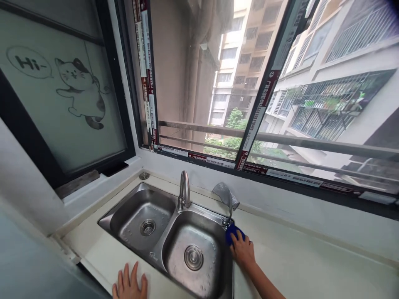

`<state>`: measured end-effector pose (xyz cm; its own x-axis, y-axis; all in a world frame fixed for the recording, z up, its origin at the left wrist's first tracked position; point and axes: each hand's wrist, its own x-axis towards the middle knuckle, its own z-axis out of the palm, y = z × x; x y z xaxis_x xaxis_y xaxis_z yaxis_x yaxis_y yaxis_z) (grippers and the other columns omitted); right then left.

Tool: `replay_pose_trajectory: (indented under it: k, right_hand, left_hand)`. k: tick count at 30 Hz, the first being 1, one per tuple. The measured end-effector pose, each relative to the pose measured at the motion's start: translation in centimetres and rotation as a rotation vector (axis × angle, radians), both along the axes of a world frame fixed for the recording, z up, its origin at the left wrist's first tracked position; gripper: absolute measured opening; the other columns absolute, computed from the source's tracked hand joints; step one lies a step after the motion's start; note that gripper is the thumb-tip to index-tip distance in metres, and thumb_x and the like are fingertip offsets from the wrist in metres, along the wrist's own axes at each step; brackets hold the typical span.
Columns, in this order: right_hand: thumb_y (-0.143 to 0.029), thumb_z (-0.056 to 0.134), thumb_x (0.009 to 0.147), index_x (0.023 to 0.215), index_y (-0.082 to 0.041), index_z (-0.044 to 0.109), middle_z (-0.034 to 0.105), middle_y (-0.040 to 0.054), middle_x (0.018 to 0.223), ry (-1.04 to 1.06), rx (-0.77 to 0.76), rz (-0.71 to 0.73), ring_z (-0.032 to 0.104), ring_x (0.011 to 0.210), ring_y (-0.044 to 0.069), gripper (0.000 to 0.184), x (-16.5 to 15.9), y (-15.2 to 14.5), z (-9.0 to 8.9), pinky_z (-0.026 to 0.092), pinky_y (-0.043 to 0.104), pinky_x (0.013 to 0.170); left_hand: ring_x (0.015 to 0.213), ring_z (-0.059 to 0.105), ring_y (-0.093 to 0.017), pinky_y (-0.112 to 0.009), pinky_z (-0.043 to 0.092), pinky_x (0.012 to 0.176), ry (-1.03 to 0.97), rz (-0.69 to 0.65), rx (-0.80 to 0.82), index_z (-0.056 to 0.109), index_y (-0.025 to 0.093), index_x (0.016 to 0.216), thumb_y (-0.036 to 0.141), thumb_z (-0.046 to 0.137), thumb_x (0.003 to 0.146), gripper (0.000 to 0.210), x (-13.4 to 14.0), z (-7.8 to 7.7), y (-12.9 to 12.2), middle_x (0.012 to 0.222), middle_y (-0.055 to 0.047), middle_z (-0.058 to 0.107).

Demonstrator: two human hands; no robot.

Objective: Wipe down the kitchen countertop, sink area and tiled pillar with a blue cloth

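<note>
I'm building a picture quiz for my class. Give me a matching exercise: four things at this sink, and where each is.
Things:
1. left hand
2. right hand
3. faucet
4. cat sticker

Places:
A. on the frosted window pane
B. flat on the counter's front edge
C. behind the divide between the two basins
D. on a blue cloth at the sink's right rim

Pairs: 1-B, 2-D, 3-C, 4-A
</note>
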<state>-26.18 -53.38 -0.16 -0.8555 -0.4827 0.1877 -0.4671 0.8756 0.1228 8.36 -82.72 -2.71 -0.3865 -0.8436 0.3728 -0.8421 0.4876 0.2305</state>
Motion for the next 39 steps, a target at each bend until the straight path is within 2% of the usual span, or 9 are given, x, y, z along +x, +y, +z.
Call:
replay_pose_trajectory:
  k: [3,6,12,16,20,24,28,33,39]
  right_hand:
    - [-0.027,0.056,0.080,0.123,-0.030,0.066,0.052,0.0059,0.147,-0.047,0.019,0.129,0.048,0.125,0.037,0.044,3.1,1.0,0.2,0.043,0.048,0.095]
    - [-0.027,0.058,0.076,0.122,-0.027,0.067,0.054,0.0069,0.144,-0.102,0.025,0.213,0.047,0.125,0.040,0.047,5.5,2.2,-0.2,0.042,0.052,0.098]
    - [-0.024,0.052,0.078,0.128,-0.026,0.063,0.053,0.0053,0.147,-0.050,0.014,0.223,0.050,0.122,0.038,0.051,6.8,3.7,-1.2,0.044,0.050,0.096]
    - [-0.026,0.046,0.083,0.133,-0.024,0.060,0.047,0.0052,0.152,-0.028,0.015,0.169,0.046,0.127,0.039,0.052,4.0,2.4,-1.0,0.042,0.053,0.097]
    - [-0.029,0.043,0.084,0.134,-0.024,0.058,0.043,0.0049,0.154,-0.052,-0.013,0.089,0.039,0.133,0.038,0.053,-1.3,0.9,-0.4,0.040,0.055,0.099]
    - [-0.031,0.040,0.085,0.126,-0.023,0.062,0.046,0.0022,0.152,-0.100,-0.063,0.067,0.035,0.136,0.036,0.048,-6.0,0.3,-0.2,0.038,0.055,0.103]
    - [-0.030,0.038,0.086,0.127,-0.026,0.060,0.043,-0.0026,0.154,-0.115,-0.089,0.051,0.029,0.141,0.032,0.046,-7.0,0.5,-0.6,0.032,0.052,0.111]
    - [-0.027,0.043,0.082,0.122,-0.025,0.064,0.050,0.0004,0.148,-0.086,-0.101,0.041,0.033,0.141,0.032,0.045,-2.4,1.1,-0.9,0.033,0.050,0.109]
    - [-0.025,0.048,0.077,0.116,-0.029,0.066,0.059,-0.0004,0.139,-0.096,-0.142,0.223,0.036,0.141,0.034,0.043,7.2,3.8,-2.1,0.036,0.052,0.109]
  left_hand:
    - [0.146,0.032,-0.032,-0.054,0.023,0.120,0.016,-0.005,0.016,0.059,0.020,0.135,0.037,0.034,0.094,0.051,0.0,0.5,0.4,0.151,-0.012,0.048]
    - [0.147,0.031,-0.033,-0.055,0.022,0.120,0.051,-0.031,0.008,0.060,0.019,0.134,0.038,0.029,0.096,0.053,0.2,0.6,0.5,0.151,-0.013,0.049]
    - [0.150,0.025,-0.030,-0.053,0.020,0.121,0.068,-0.027,0.024,0.059,0.020,0.135,0.038,0.029,0.096,0.052,0.2,0.7,0.6,0.153,-0.012,0.046]
    - [0.151,0.024,-0.029,-0.053,0.019,0.122,0.025,-0.022,0.074,0.057,0.021,0.137,0.041,0.030,0.096,0.053,0.2,0.9,0.6,0.155,-0.011,0.044]
    - [0.151,0.024,-0.029,-0.053,0.020,0.122,-0.027,-0.022,0.139,0.054,0.025,0.140,0.042,0.033,0.095,0.053,0.3,1.1,0.5,0.157,-0.008,0.041]
    - [0.150,0.025,-0.029,-0.053,0.019,0.122,-0.044,-0.012,0.147,0.054,0.024,0.139,0.042,0.032,0.096,0.052,0.2,1.5,0.5,0.157,-0.009,0.042]
    - [0.150,0.025,-0.029,-0.053,0.019,0.122,-0.060,-0.009,0.156,0.055,0.023,0.138,0.041,0.035,0.095,0.051,-0.1,2.0,0.6,0.156,-0.010,0.043]
    - [0.149,0.026,-0.031,-0.055,0.019,0.121,-0.032,-0.024,0.132,0.057,0.020,0.137,0.041,0.031,0.096,0.052,-0.1,2.2,0.7,0.154,-0.012,0.044]
    - [0.150,0.025,-0.031,-0.054,0.018,0.121,0.053,-0.037,0.117,0.057,0.021,0.136,0.042,0.032,0.096,0.052,0.0,1.6,0.8,0.153,-0.013,0.045]
